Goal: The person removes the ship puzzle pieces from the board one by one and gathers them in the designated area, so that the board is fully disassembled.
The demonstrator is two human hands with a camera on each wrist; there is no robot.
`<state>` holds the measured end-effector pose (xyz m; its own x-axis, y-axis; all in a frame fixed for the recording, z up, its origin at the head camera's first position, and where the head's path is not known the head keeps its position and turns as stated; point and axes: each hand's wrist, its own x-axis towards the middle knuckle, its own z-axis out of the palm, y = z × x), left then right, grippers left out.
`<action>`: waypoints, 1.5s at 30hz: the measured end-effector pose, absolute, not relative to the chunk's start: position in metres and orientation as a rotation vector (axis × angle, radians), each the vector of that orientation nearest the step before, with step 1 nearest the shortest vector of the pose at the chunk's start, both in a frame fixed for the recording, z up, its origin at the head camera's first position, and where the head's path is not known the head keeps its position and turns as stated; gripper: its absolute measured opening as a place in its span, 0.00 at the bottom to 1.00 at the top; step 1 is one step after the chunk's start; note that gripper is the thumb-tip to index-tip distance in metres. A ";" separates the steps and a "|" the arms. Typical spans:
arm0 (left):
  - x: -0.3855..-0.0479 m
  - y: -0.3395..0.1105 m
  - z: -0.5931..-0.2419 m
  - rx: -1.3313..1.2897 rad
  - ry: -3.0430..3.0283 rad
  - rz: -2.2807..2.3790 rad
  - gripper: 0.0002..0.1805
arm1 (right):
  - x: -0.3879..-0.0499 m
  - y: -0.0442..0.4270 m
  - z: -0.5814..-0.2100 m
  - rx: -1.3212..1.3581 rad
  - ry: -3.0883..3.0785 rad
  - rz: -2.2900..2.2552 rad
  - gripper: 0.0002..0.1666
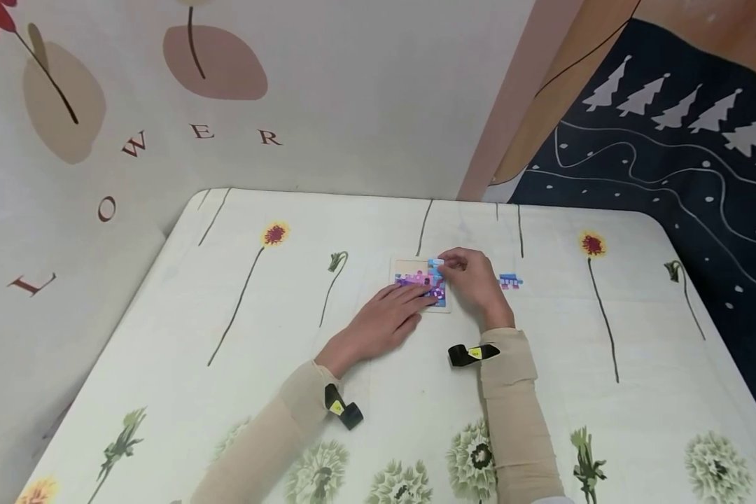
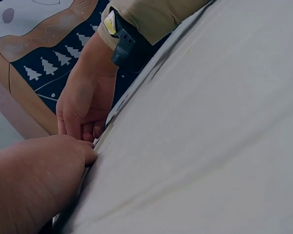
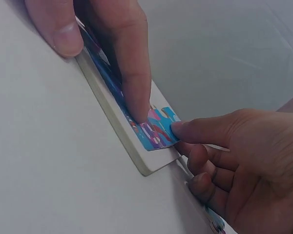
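Table [image 1: 378, 392] covered in a pale flower-print cloth fills the head view, with a square puzzle tray [image 1: 410, 266] lying beyond its middle. Colourful puzzle pieces [image 1: 418, 276] in pink, purple and blue fill much of the tray; its far left part shows bare beige. The left hand [image 1: 383, 323] reaches over the tray, fingers nearly straight and resting on the pieces. The right hand [image 1: 477, 283] is at the far right corner, thumb and forefinger pinching a light blue piece [image 1: 436, 262]. A small blue-and-pink cluster [image 1: 511, 281] lies on the cloth just right of that hand. Both beige sleeves [image 1: 516, 399] carry black wrist cameras [image 1: 472, 354]. Behind stands a wall [image 1: 365, 105] with printed letters and, at right, a dark panel [image 1: 699, 161] with white trees.

From the left wrist, the left hand looms at lower left, the right hand beyond it with fingers bent downward. The tray is hidden, and what the fingertips grip cannot be told here.

From the right wrist, a left finger presses on the pieces inside the pale rim. The right thumb lies on the blue edge at the tray's corner, the other fingers curled below.
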<state>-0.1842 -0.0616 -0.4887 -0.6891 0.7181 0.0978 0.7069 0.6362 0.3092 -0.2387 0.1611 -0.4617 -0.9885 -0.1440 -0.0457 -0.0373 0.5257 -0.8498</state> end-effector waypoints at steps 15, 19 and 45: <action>-0.183 -0.059 -0.484 1.193 2.817 0.518 0.27 | -0.238 0.159 -0.453 -0.067 2.609 -1.533 0.13; -0.184 -0.060 -0.482 1.198 2.814 0.538 0.26 | -0.238 0.161 -0.447 -0.064 2.614 -1.572 0.13; -0.183 -0.062 -0.490 1.158 2.759 0.469 0.29 | -0.212 0.252 -0.431 0.105 2.731 -1.528 0.18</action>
